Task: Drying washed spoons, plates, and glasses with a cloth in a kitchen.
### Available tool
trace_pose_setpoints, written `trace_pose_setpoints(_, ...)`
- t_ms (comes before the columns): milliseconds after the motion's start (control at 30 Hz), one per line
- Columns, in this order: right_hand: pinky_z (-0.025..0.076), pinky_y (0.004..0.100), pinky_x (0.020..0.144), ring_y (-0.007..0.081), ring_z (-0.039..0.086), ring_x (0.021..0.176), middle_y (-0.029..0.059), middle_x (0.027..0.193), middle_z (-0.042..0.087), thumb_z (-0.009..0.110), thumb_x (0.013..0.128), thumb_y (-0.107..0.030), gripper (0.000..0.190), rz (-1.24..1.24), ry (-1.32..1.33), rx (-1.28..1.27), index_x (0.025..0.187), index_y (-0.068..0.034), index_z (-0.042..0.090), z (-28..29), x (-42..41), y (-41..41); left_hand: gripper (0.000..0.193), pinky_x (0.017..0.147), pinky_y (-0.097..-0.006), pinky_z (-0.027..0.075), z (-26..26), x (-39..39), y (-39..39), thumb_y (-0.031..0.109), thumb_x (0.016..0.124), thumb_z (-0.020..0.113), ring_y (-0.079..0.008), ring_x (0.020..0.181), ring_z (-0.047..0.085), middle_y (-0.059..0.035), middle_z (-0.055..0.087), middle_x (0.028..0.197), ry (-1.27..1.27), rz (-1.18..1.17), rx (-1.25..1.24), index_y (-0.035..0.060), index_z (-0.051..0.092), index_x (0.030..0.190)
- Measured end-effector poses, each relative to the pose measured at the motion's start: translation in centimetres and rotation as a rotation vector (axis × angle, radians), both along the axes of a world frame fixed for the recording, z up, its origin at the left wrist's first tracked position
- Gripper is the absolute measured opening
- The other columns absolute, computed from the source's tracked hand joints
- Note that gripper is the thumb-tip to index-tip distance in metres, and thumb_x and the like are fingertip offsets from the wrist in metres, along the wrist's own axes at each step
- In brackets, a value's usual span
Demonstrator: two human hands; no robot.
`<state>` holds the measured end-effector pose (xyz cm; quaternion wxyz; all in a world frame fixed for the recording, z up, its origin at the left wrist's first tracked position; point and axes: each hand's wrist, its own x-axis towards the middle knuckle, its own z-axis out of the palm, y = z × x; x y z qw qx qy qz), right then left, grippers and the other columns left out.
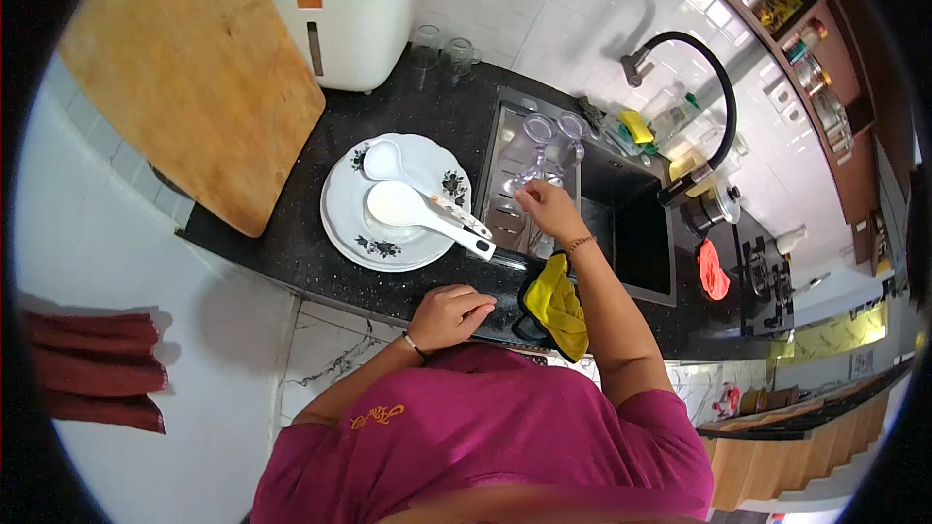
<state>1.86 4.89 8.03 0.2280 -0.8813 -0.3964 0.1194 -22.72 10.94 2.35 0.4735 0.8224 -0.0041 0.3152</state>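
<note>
My right hand (pixel 550 211) is over the sink's drainer tray (pixel 502 222), its fingertips drawn together; whether anything is between them is hidden. Just beyond it, clear glass cups (pixel 539 129) with stems or handles stand on the tray. My left hand (pixel 451 314) rests loosely curled at the counter's front edge, with nothing visible in it. To its upper left is a stack of white plates (pixel 342 222) with dark floral prints. A white ladle (pixel 384 160) with a patterned handle and a white rice paddle (pixel 397 204) lie across the top plate.
A yellow cloth (pixel 557 302) hangs at the counter edge under my right forearm. The black sink basin (pixel 637 233) and arched faucet (pixel 730 87) are to the right. A large wooden board (pixel 204 80) stands at left, near a white container (pixel 357 36) and glass mugs (pixel 459 57).
</note>
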Motion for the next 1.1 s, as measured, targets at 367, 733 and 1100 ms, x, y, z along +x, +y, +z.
trace_pose_setpoints(367,0.046,0.0394,0.062,0.0303,0.061,0.069,0.0140,0.074,0.064,0.052,0.085,-0.045,0.041,0.293,0.114,-0.142,0.084,-0.006,0.065,2.5,-6.4,2.2,0.009,0.060,-0.0330,0.049,-0.1,-0.1,0.0,0.010,0.078,0.064,-0.0256,0.067,0.062,-0.0101,0.064,0.075,0.008,-0.005,0.020,0.0036,0.067,0.083)
trace_pose_setpoints(733,0.045,0.0317,0.054,0.0214,0.059,0.055,0.0083,0.063,0.062,0.054,0.088,-0.026,0.022,0.215,0.292,0.188,0.083,-0.004,0.056,0.8,-6.2,1.7,0.009,0.059,-0.0338,0.048,0.0,-0.1,-0.2,0.012,0.079,0.063,-0.0255,0.065,0.060,-0.0087,0.062,0.072,0.017,0.016,0.058,0.0044,0.066,0.082)
trace_pose_setpoints(1100,0.044,0.0376,0.048,0.0280,0.058,0.054,0.0079,0.058,0.057,0.059,0.084,-0.024,0.019,0.355,-0.514,0.388,0.078,-0.008,0.051,0.7,-7.0,0.7,0.009,0.058,-0.0335,0.048,-0.3,0.0,-0.2,0.011,0.079,0.063,-0.0264,0.064,0.060,-0.0097,0.062,0.072,0.013,0.026,0.084,0.0034,0.066,0.081)
